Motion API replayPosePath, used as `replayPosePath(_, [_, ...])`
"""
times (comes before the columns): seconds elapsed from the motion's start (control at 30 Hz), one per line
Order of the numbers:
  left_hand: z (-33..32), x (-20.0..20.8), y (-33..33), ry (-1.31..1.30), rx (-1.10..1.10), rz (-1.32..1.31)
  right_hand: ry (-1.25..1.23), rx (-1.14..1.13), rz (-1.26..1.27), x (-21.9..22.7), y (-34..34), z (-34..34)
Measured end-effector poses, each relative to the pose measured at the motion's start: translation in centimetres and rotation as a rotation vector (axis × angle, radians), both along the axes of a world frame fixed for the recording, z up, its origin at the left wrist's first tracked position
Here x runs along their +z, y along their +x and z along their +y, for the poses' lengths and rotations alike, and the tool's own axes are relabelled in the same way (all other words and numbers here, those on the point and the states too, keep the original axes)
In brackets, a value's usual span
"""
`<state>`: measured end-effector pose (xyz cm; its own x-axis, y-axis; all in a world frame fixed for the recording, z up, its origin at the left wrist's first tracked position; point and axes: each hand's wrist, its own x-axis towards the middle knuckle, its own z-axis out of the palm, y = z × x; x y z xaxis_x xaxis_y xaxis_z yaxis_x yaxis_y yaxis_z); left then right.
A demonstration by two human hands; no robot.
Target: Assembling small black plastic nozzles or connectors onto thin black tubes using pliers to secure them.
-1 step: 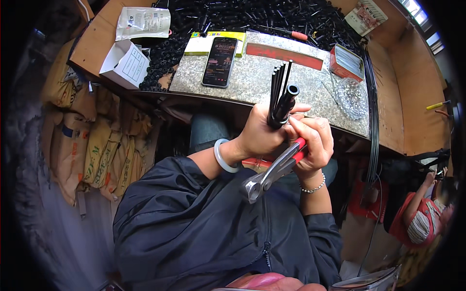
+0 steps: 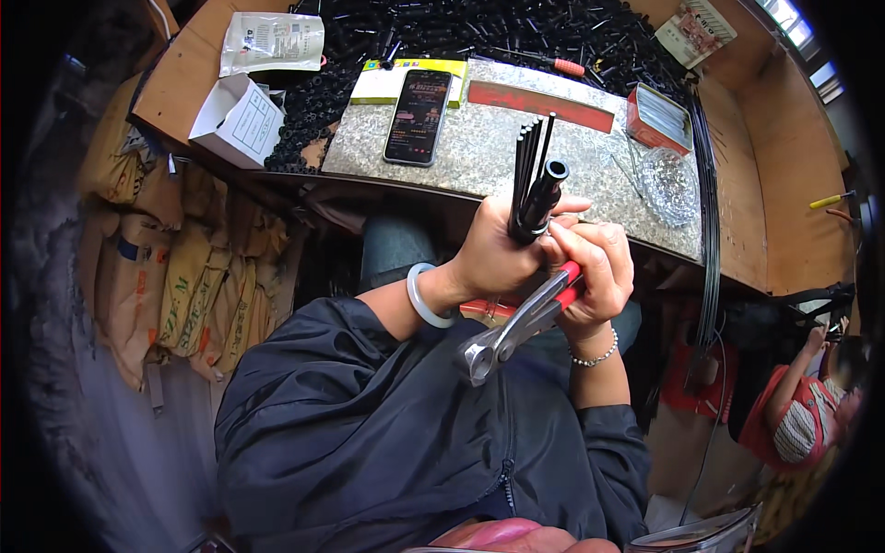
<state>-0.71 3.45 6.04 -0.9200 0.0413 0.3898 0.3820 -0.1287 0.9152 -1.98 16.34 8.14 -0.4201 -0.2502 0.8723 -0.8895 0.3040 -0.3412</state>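
My left hand (image 2: 498, 247) is wrapped round a black tube (image 2: 546, 194) with an open round end pointing up. Several thin black rods (image 2: 523, 161) stand in a bundle along the tube's left side, in the same grip. Pliers (image 2: 516, 334) with red handles rest in my right hand (image 2: 601, 267), their grey metal head pointing down toward my jacket. The thumb and index finger of my right hand meet just beside the tube, close to the left hand's fingers. Whatever lies between those fingertips is too small or too hidden to make out.
Ahead is a speckled worktop (image 2: 359, 138) with a phone (image 2: 418, 120), a red bar (image 2: 539, 106), a red box (image 2: 659, 120) and a clear dish (image 2: 667, 187) of small pieces. Black parts (image 2: 516, 37) pile behind. Long rods (image 2: 710, 212) hang at the right edge. Another person (image 2: 802, 415) sits at far right.
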Motion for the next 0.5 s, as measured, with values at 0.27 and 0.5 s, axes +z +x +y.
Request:
replayPosePath(0.27, [-0.2, 0.0, 0.5, 0.031, -0.005, -0.021, -0.191, -0.087, -0.152, -1.5, -0.2, 0.1])
replayPosePath(0.5, [-0.4, 0.3, 0.6, 0.099, -0.079, -0.089, -0.197, -0.109, -0.105, -1.9, -0.4, 0.6])
